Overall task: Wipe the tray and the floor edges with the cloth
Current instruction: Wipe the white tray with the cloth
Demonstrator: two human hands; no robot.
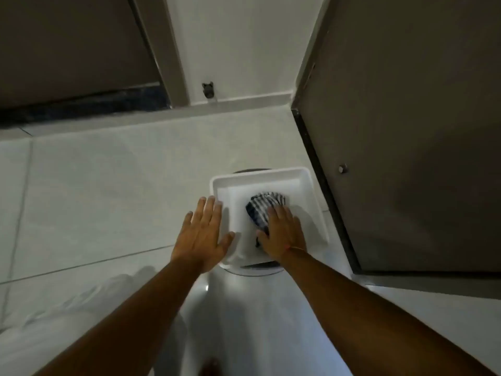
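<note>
A white square tray [303, 185] rests on a round dark object on the pale tiled floor, close to a door. A dark-and-white striped cloth [261, 206] lies bunched inside the tray. My right hand [283, 232] presses flat on the near part of the cloth. My left hand [202, 234] lies flat with fingers spread over the tray's left rim, holding nothing.
A grey door [406, 131] with a small round stopper [343, 168] stands open just right of the tray. A white wall and skirting [244, 100] with a small dark fitting [208, 90] runs behind. A second dark doorway [76, 104] is at the far left.
</note>
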